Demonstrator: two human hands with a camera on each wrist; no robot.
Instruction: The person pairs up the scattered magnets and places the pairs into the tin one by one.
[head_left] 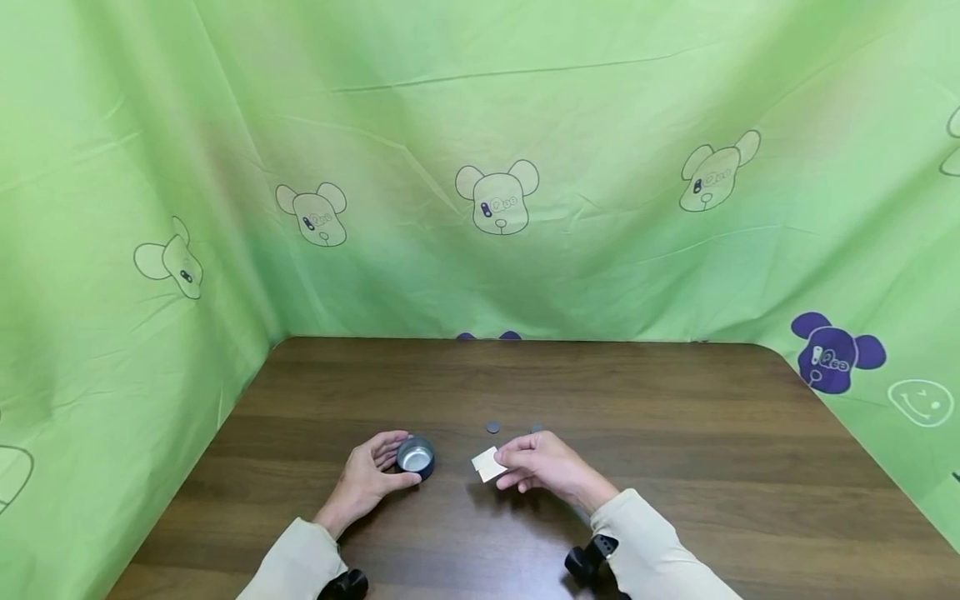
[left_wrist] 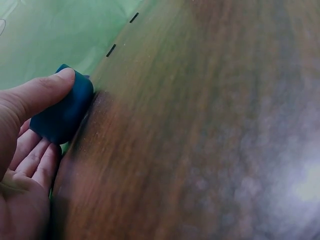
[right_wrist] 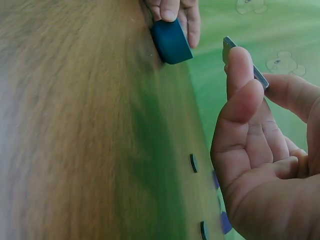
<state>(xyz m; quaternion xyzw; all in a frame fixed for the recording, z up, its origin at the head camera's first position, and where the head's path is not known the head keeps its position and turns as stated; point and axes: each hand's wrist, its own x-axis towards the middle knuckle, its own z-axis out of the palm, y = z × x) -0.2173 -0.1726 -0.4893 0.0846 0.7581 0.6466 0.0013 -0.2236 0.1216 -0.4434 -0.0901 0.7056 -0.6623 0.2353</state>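
Note:
A small dark blue round cup (head_left: 416, 457) with a shiny silver inside stands upright on the wooden table. Thumb and fingers of my left hand (head_left: 370, 475) hold it from its left side; in the left wrist view the thumb lies against the cup's blue wall (left_wrist: 72, 112). To the right of the cup, my right hand (head_left: 551, 467) pinches a flat cream-coloured square piece (head_left: 489, 465) above the table. From the right wrist view that thin piece (right_wrist: 261, 77) shows a grey edge between thumb and fingers.
Two small dark flat discs lie on the table beyond the right hand, one disc (head_left: 492, 427) in plain sight and the other disc (head_left: 536, 428) partly hidden by that hand. A green cloth (head_left: 600, 275) with printed bear heads hangs behind the brown table (head_left: 675, 392).

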